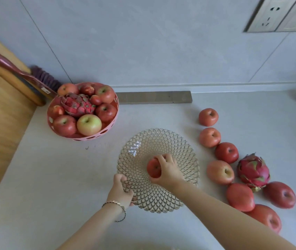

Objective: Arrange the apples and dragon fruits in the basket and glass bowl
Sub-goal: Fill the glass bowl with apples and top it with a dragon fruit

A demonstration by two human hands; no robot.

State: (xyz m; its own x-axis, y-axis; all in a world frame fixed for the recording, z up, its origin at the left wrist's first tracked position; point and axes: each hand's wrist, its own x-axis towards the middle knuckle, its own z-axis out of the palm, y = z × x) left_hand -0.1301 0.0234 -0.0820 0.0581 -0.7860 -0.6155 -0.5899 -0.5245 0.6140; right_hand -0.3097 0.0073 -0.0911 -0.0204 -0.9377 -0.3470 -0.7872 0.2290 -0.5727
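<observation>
A pale countertop seen from above, read from left to right. At the far left, by a wooden board and a brush (26,76) leaning in the corner, stands a pink basket (98,132) that already looks full — about nine apples ringed around one dragon fruit (78,105), so this half of the job appears done.

Toward the middle sits the glass bowl (138,147), wide and faceted. The left hand (121,190) grips its near-left rim, fingers curled over the edge, steadying it. The right hand (167,170) reaches into the centre, fingers closed around a red apple (153,167) that is at, or just above, the bowl's bottom; whether it touches the glass is hard to tell, since the hand covers it. Nothing else lies in the bowl, so this seems to be its first fruit.

To the right, loose on the counter, a curving line of seven apples (220,172) runs from back to front, with a second dragon fruit (253,171) just beside the nearer ones. All of these wait to be placed — the bowl's share has barely begun
</observation>
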